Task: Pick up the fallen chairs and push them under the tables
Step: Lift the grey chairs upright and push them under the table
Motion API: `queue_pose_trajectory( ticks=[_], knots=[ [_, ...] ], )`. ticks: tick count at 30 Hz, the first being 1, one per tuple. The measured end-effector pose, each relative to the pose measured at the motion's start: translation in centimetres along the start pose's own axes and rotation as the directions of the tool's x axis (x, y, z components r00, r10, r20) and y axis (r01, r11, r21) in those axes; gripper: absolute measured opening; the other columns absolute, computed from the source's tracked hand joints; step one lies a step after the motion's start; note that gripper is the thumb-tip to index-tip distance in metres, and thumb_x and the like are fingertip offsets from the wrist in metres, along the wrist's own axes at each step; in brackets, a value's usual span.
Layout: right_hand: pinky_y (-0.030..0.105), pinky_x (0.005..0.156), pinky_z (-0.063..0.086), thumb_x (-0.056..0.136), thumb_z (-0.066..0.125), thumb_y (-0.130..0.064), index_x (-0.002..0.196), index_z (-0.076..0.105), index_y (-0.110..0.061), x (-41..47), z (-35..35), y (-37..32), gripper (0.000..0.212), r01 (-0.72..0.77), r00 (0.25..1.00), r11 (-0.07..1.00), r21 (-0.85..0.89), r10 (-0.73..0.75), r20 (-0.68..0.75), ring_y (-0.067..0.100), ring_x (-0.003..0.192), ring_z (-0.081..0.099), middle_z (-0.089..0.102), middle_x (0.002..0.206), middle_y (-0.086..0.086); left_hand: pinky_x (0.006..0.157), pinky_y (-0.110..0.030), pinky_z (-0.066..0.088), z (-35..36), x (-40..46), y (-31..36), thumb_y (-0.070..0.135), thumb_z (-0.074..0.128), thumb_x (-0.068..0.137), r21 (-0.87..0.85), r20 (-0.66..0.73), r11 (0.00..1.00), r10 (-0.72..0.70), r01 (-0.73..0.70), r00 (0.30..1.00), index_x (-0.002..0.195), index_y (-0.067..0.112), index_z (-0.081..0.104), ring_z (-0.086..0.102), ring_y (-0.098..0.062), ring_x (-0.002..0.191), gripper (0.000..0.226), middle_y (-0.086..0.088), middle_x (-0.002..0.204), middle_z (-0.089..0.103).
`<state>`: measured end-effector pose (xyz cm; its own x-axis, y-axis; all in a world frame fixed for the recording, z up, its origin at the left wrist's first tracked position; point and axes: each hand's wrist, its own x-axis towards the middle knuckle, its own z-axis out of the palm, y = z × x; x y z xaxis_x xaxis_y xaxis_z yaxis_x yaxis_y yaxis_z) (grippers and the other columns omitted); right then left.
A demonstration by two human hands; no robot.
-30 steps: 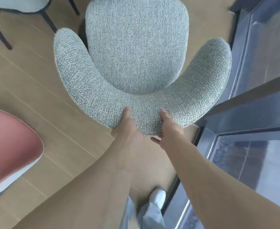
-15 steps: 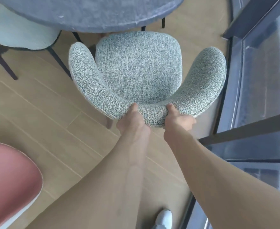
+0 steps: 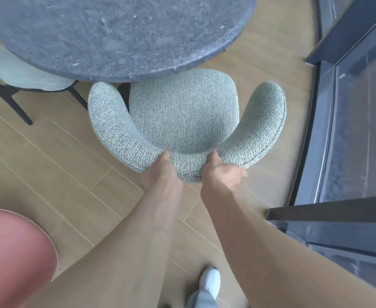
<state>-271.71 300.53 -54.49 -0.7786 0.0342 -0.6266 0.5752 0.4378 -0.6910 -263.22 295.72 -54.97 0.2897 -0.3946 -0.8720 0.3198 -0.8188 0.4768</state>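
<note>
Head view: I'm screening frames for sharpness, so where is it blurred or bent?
Head view: motion blur smears the round table top, the far chair and the glass wall; the grey chair and both hands, left and right, stay fairly sharp; wide-angle bending curves the window frame; soft, even daylight.

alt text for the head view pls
Both hands, left hand and right hand, grip the curved back of an upright grey fabric chair, its seat front at the edge of a round dark table on a wood floor.
</note>
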Motion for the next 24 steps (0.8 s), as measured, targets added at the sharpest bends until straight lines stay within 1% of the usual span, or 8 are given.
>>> queue_pose_trajectory(
  ticks=[4,10,13,15,18,21,22,24],
  knots=[
    [0.037,0.089,0.048,0.075,0.081,-0.038,0.128,0.034,0.005,-0.4,-0.3,-0.3,0.082,-0.031,0.999,0.998,-0.051,0.029,-0.021,0.036,0.104,0.062,0.06,0.11,0.019,0.079,-0.05,0.059,0.0,-0.4,-0.4,0.031,0.078,0.078,0.022,0.066,1.0,0.019,-0.02,0.998,0.083,0.012,0.062,0.071,-0.033,0.087,0.025,-0.01,0.092,0.068],
    [0.042,0.095,0.051,0.074,0.079,-0.048,0.132,0.033,0.003,-1.6,-1.8,-1.6,0.09,-0.111,0.987,0.987,-0.117,0.122,0.101,0.037,0.105,0.062,0.057,0.113,0.017,0.082,-0.045,0.06,-1.5,-2.3,0.9,0.054,0.08,0.072,0.172,0.017,0.985,-0.02,0.017,1.0,0.1,0.007,0.06,0.067,-0.026,0.086,0.058,-0.005,0.099,0.066],
    [0.049,0.097,0.051,0.075,0.076,-0.051,0.135,0.037,0.002,-4.1,-4.3,-3.5,0.088,-0.177,0.974,0.977,-0.114,0.191,0.12,0.04,0.11,0.062,0.056,0.126,0.017,0.1,-0.054,0.049,-3.9,-5.4,2.5,0.047,0.069,0.085,0.175,0.065,0.984,-0.052,0.04,0.997,0.125,0.016,0.052,0.055,-0.031,0.111,0.054,-0.006,0.122,0.054],
    [0.05,0.1,0.048,0.085,0.068,-0.045,0.133,0.043,-0.001,-6.7,-6.6,-5.2,0.07,-0.175,0.968,0.974,-0.144,0.196,0.154,0.04,0.114,0.058,0.056,0.129,0.015,0.11,-0.055,0.039,-5.8,-8.2,4.2,0.036,0.057,0.094,0.181,0.08,0.983,-0.002,-0.012,0.997,0.142,0.024,0.045,0.047,-0.031,0.129,0.05,-0.006,0.145,0.046],
    [0.05,0.1,0.048,0.083,0.07,-0.041,0.131,0.047,0.0,-9.9,-8.5,-7.8,0.067,-0.185,0.959,0.979,-0.083,0.199,0.203,0.037,0.116,0.059,0.062,0.126,0.016,0.112,-0.045,0.036,-7.4,-11.6,6.8,0.027,0.043,0.101,0.195,0.102,0.98,0.013,-0.033,0.995,0.129,0.011,0.048,0.046,-0.025,0.116,0.032,-0.006,0.136,0.048],
    [0.05,0.099,0.048,0.08,0.075,-0.043,0.133,0.047,0.0,-12.2,-9.4,-9.9,0.074,-0.159,0.958,0.986,-0.046,0.166,0.234,0.037,0.114,0.062,0.062,0.126,0.018,0.09,-0.037,0.041,-8.2,-13.9,9.2,0.021,0.044,0.099,0.221,0.161,0.971,0.052,-0.087,0.986,0.103,0.009,0.05,0.046,-0.018,0.084,0.014,-0.004,0.104,0.046],
    [0.049,0.099,0.047,0.08,0.075,-0.043,0.133,0.047,-0.001,-12.8,-9.6,-10.4,0.073,-0.152,0.958,0.987,-0.047,0.159,0.24,0.038,0.113,0.062,0.062,0.126,0.018,0.09,-0.036,0.042,-8.4,-14.5,9.7,0.022,0.044,0.099,0.237,0.189,0.964,0.073,-0.117,0.979,0.102,0.009,0.05,0.047,-0.019,0.084,0.015,-0.005,0.106,0.047],
    [0.051,0.093,0.049,0.081,0.073,-0.045,0.13,0.051,0.001,-13.8,-10.0,-10.9,0.071,-0.13,0.955,0.99,-0.062,0.142,0.259,0.04,0.106,0.065,0.063,0.123,0.019,0.101,-0.038,0.044,-8.6,-15.5,10.5,0.027,0.046,0.1,0.275,0.249,0.946,0.103,-0.173,0.963,0.123,0.007,0.051,0.052,-0.024,0.107,0.031,-0.012,0.128,0.049]
  ],
)
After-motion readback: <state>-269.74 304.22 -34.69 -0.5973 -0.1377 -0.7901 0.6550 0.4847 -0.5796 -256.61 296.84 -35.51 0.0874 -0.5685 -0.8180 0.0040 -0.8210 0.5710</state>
